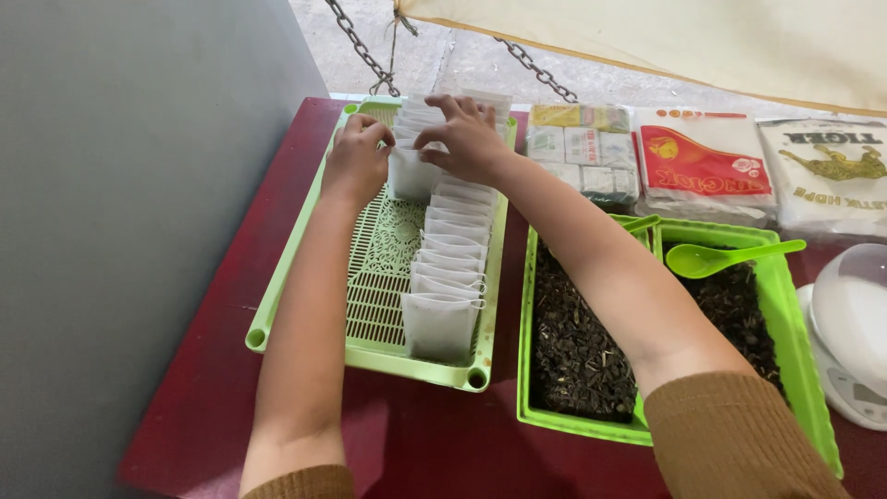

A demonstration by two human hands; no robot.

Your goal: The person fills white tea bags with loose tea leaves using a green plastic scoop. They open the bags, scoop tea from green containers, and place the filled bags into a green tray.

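While both arms are stretched forward over the dark red table (pixel 277 277), a small white filter pouch (pixel 411 174) is pinched between the left hand (pixel 356 159) and the right hand (pixel 467 137), each closed narrowly on an upper corner. The pouch is held upright at the far end of the slotted green tray (pixel 374 277), apparently so that it lines up with the others. A row of white pouches (pixel 448 277) is stacked overlapping along the right side of that tray, which keeps them standing. Just right of the tray, a deeper green bin of dark dried leaves (pixel 573 342) is placed, with a green spoon (pixel 721 259) laid across it. Beyond the bin, packaged goods (pixel 702 166) are laid flat.
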